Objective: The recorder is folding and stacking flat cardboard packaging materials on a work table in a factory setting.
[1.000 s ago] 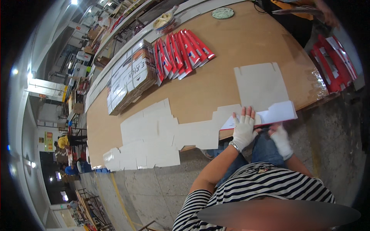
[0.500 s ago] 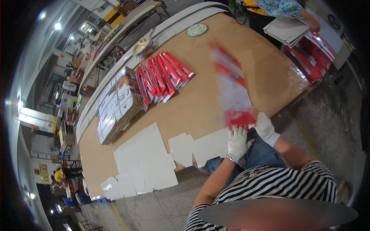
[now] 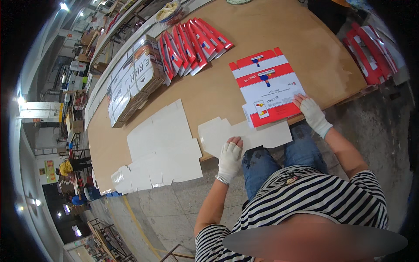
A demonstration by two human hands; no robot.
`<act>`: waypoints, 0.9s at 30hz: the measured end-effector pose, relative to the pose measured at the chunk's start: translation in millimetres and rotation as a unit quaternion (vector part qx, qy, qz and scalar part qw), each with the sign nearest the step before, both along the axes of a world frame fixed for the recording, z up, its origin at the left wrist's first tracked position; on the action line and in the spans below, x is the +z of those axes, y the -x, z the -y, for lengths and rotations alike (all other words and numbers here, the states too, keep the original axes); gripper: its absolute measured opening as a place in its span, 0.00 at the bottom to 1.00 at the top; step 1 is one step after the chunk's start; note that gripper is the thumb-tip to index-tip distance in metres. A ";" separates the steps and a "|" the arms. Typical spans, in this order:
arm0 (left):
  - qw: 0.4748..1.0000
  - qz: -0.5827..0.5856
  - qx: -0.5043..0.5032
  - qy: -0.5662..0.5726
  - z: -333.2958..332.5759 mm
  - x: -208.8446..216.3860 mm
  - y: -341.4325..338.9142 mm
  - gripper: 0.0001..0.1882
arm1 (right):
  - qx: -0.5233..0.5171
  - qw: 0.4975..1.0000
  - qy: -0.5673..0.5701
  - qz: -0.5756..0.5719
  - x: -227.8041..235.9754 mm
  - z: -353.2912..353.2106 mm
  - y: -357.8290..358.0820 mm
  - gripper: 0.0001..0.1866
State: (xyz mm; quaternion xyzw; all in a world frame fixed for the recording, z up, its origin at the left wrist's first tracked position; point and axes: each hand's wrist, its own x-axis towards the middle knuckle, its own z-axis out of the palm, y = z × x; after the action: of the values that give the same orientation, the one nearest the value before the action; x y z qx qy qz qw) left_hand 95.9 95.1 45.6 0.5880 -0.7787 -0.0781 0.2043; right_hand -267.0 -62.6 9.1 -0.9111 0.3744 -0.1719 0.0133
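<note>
A flat red-and-white printed carton blank [image 3: 279,87] lies on the brown tabletop in front of me, small tabs along its far edge. My right hand [image 3: 313,114], in a white fingerless glove, rests its fingers on the carton's right near part. To the left, my left hand [image 3: 230,158], gloved alike, has its fingers laid over the near edge of a white cardboard piece [image 3: 218,131]. Its thumb is hidden. The carton covers part of that white piece. Further left, a larger white cardboard sheet [image 3: 161,139] overhangs the table's near edge.
Several folded red-and-white cartons [image 3: 192,48] lean in a fanned row at the back. Beside them is a strapped bundle of printed cardboard [image 3: 135,81]. A clear-wrapped bowl [image 3: 169,12] stands behind. More red cartons [image 3: 371,54] are beyond the table's right edge.
The carton, blurred and held up by both hands before, now lies flat on the table. My left hand has moved left onto the white cardboard. The other person's hand has left view.
</note>
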 end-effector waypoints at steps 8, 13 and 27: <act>0.979 -0.175 -0.058 -0.087 17.6 2.7 -28.1 0.20 | 0.002 1.000 -0.010 0.013 -2.3 3.5 7.6 0.24; 0.977 -0.209 0.002 -0.054 34.7 -12.8 -29.9 0.10 | 0.001 0.998 -0.032 0.058 3.4 -0.6 5.8 0.28; 0.982 0.105 0.154 -0.042 63.8 -17.4 24.3 0.40 | 0.135 0.982 -0.113 -0.071 41.9 -25.4 -79.6 0.32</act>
State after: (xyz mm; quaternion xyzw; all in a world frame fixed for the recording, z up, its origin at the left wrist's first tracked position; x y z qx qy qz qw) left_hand 71.6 31.4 28.2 0.7140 -0.6918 -0.0156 0.1062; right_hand -187.3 -37.2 51.0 -0.9558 0.2647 -0.0604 0.1128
